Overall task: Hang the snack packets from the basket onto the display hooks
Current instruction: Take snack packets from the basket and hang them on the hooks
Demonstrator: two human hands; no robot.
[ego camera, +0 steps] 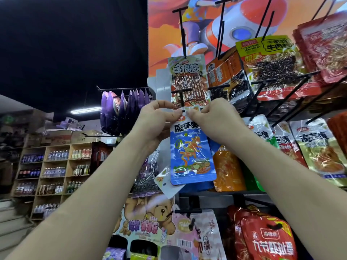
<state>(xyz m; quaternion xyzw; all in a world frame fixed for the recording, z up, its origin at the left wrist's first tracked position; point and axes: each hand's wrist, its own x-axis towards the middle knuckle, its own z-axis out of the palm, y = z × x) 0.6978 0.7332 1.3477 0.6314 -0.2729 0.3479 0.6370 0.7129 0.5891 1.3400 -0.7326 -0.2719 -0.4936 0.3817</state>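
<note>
Writing on the held packet: I read "魔芋爽" in dark characters on the blue glossy snack packet (191,152), above a cartoon of orange strips and a bowl.
Writing nearby: the pale green striped packet (187,79) above it reads "多根筋". The yellow-green packet (270,59) further right reads "VEGETARIAN MEAT". The pink packet (185,228) below reads "Teddy".
Left hand: my left hand (155,121) pinches the blue packet's top left corner.
Right hand: my right hand (216,117) pinches its top right corner.
Where the packet is: it hangs upright in front of the rack. Its punched hole is just under the tip of the black T-ended wire display hook (181,94); I cannot tell whether they touch.
Room: there is open dark space left of the rack. The translucent orange pouch (228,169) and its neighbours crowd in close behind on the right.
Look: flat and shiny with glare streaks, and a white top band.
</note>
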